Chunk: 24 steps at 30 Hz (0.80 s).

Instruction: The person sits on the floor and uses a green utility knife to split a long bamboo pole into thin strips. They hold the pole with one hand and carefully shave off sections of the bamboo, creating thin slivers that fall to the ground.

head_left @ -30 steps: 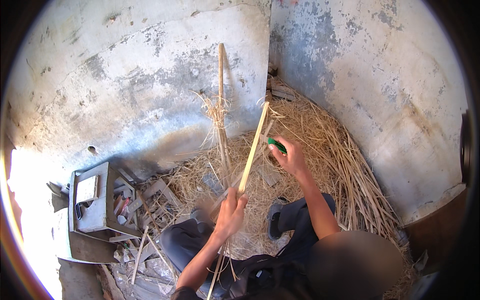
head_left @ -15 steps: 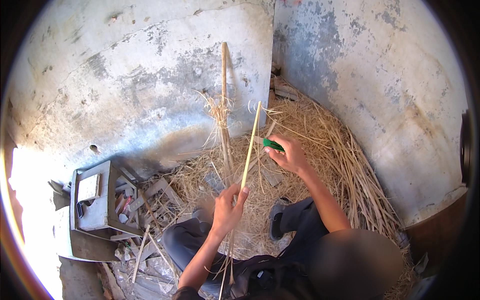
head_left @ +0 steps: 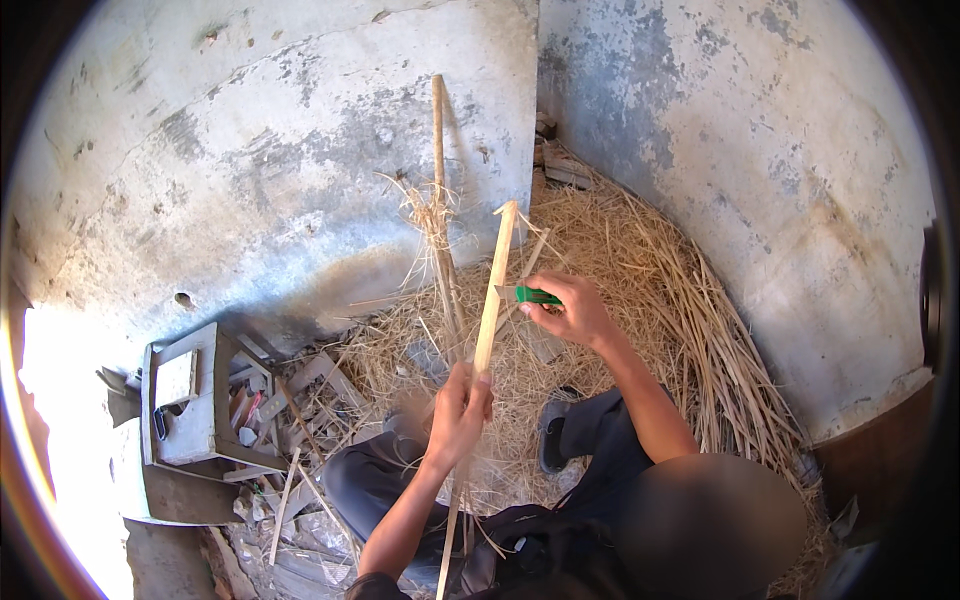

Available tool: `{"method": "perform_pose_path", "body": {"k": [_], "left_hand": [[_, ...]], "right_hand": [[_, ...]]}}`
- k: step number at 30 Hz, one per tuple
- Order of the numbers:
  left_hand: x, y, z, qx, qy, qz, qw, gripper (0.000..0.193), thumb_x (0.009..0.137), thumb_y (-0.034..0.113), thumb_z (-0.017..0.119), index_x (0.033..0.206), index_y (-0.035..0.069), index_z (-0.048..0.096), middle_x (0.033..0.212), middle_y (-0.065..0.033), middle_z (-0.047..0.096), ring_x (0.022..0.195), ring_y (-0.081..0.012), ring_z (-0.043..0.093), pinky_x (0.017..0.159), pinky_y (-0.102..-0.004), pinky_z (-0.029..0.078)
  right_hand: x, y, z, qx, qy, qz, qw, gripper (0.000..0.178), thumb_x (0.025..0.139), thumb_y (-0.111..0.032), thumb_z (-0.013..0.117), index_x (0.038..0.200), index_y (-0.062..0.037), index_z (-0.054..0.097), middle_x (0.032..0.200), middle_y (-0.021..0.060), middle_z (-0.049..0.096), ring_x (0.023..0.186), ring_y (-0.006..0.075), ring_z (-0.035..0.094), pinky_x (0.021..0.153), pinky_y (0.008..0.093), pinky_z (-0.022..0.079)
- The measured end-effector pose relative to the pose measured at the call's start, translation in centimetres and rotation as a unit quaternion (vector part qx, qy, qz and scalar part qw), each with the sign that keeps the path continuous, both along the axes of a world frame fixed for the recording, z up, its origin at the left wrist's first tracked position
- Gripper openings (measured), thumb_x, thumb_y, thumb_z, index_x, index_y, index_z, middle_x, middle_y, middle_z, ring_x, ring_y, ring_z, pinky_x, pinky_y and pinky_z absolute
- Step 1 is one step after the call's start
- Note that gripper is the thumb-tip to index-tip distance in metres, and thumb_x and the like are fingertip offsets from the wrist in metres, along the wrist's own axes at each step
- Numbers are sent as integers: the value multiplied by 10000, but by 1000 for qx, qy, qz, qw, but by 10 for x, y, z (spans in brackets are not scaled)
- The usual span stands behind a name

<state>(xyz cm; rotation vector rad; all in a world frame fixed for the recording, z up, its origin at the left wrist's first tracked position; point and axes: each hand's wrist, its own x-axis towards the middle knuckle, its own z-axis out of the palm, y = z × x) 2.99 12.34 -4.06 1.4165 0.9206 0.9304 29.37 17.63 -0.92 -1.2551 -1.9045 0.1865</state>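
Observation:
My left hand (head_left: pixel 460 413) is closed round a long, pale bamboo strip (head_left: pixel 493 305), which tilts up and away from me. Its broad face shows, with a thin curled sliver at the upper tip. The lower end runs down past my lap. In my right hand (head_left: pixel 575 308) is a green-handled utility knife (head_left: pixel 537 295), its short blade pointing left. The blade tip lies at the strip's right edge, about midway between my left hand and the upper tip; whether it touches I cannot tell.
A pole (head_left: pixel 438 140) wrapped with shavings leans on the peeling wall (head_left: pixel 300 130). Shavings (head_left: pixel 600 240) cover the floor, and a stack of long strips (head_left: pixel 720 350) lies along the right wall. At left a wooden stool (head_left: pixel 195 425) lies tipped among scraps.
The strip has turned from its narrow edge to its broad face. My right hand and the knife have shifted slightly, with the blade still beside the strip.

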Motion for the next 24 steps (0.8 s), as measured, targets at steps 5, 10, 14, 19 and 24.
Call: {"method": "perform_pose_path", "body": {"k": [5, 10, 14, 19, 24], "left_hand": [[-3, 0, 1, 10, 41, -3, 999, 292, 1130, 288, 536, 1051, 7, 552, 700, -4, 545, 607, -90, 499, 576, -297, 442], [2, -6, 1, 52, 85, 1, 995, 368, 1136, 355, 519, 1016, 8, 536, 697, -26, 530, 644, -102, 500, 594, -318, 447], [3, -6, -2, 57, 65, -26, 996, 396, 1147, 369, 485, 962, 19, 502, 689, -37, 515, 635, -118, 485, 597, -332, 450], [3, -7, -7, 52, 57, -60, 995, 398, 1157, 365, 452, 937, 34, 456, 679, -43, 504, 623, -120, 463, 590, -341, 441], [8, -18, -3, 25, 84, -91, 992, 377, 1158, 354, 446, 964, 30, 448, 665, -57, 528, 601, -146, 502, 585, -349, 442]], "right_hand": [[-5, 0, -2, 19, -4, 10, 1000, 308, 961, -311, 731, 1112, -43, 747, 974, 100, 773, 815, 254, 762, 710, 381, 600], [-8, -3, 2, 2, 60, -30, 998, 313, 947, -296, 751, 1124, -37, 748, 986, 107, 776, 848, 246, 770, 726, 373, 605], [-1, 0, 1, -2, 38, -33, 999, 334, 943, -300, 760, 1118, -16, 750, 973, 120, 778, 839, 246, 773, 717, 361, 607], [4, 3, 5, -7, 85, -58, 995, 262, 940, -232, 756, 1096, -22, 767, 880, 71, 751, 702, 145, 687, 621, 315, 557], [40, 22, 4, 2, 168, -112, 979, 242, 967, -220, 757, 1115, -29, 778, 904, 66, 767, 734, 137, 682, 649, 316, 535]]}}
